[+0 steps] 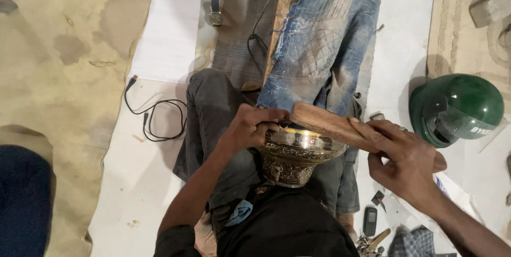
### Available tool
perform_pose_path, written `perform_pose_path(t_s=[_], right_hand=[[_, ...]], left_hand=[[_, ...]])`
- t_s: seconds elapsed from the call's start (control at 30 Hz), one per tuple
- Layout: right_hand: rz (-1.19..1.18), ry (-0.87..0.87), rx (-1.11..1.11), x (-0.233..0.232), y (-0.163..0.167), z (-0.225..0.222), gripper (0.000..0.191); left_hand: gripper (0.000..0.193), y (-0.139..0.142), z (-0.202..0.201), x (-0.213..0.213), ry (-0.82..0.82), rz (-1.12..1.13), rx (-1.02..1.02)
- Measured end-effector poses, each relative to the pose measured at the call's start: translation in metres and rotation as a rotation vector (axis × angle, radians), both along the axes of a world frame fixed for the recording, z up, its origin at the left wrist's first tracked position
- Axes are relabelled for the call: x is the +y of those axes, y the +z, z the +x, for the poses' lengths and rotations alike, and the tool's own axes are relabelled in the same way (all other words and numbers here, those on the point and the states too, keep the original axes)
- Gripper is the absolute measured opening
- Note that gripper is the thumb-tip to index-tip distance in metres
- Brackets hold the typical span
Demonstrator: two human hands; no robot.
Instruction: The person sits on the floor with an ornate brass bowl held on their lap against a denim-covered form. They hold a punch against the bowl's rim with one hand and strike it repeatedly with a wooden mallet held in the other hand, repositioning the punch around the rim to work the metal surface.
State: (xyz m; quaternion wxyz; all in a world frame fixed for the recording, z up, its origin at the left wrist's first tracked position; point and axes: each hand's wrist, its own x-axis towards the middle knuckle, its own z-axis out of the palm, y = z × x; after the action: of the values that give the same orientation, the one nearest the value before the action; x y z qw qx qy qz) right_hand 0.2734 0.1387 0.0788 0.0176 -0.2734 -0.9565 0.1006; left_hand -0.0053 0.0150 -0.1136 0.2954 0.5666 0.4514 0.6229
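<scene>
An engraved metal bowl point(296, 156) rests between my legs, its rim shining and its sides covered in dark patterns. My left hand point(254, 124) grips the bowl's far left rim, fingers curled over the edge. My right hand point(402, 156) is closed around a thick wooden mallet point(324, 123), whose head lies across the bowl's top right rim. A long wooden plank point(281, 17) runs away from the bowl under my blue-jeaned leg point(324, 38).
A green helmet point(456, 108) lies on the right. A black cable point(157, 118) curls on the white floor sheet point(154, 182) at the left, a wristwatch point(215, 13) farther up. A small phone point(370, 219) and metal tools point(372, 243) sit near my right knee.
</scene>
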Motion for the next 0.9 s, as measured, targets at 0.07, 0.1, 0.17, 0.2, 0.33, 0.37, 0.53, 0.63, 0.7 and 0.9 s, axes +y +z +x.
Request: perform_pose_path(t_s=[0.07,0.1,0.17,0.2,0.33,0.37,0.53,0.63,0.7,0.9], right_hand=[[-0.444,-0.126,0.221,0.000,0.001,-0.003,0.083],[-0.671,-0.190,0.328,-0.001,0.001,-0.005,0.083],[-0.173,0.004,0.116,-0.001,0.005,-0.007,0.086],[0.079,0.097,0.011,-0.001,0.006,-0.009,0.087],[-0.440,-0.134,0.240,-0.001,0.009,-0.013,0.079],[-0.229,-0.067,0.128,-0.001,0.009,-0.014,0.077],[-0.381,-0.061,0.203,0.003,0.005,-0.012,0.078],[-0.239,-0.049,0.100,0.004,0.005,-0.010,0.080],[-0.399,-0.173,0.046,0.003,0.005,-0.009,0.081],[-0.105,0.009,-0.026,0.004,0.003,-0.013,0.079]], left_hand=[[0.052,0.000,-0.002,0.001,-0.065,0.006,0.025],[0.053,-0.001,-0.002,0.001,-0.059,-0.009,0.034],[0.054,-0.002,-0.003,0.001,-0.053,-0.034,0.053],[0.051,-0.002,-0.001,0.000,-0.021,-0.009,0.022],[0.050,-0.003,0.000,-0.002,0.029,0.036,-0.023],[0.051,-0.004,-0.001,-0.001,0.026,0.035,-0.014],[0.054,-0.005,-0.007,0.001,-0.066,0.001,0.024],[0.053,-0.006,-0.004,-0.002,0.006,0.048,0.001],[0.055,-0.006,-0.004,-0.003,0.011,0.027,-0.024],[0.061,-0.004,-0.012,0.002,-0.096,-0.020,-0.038]])
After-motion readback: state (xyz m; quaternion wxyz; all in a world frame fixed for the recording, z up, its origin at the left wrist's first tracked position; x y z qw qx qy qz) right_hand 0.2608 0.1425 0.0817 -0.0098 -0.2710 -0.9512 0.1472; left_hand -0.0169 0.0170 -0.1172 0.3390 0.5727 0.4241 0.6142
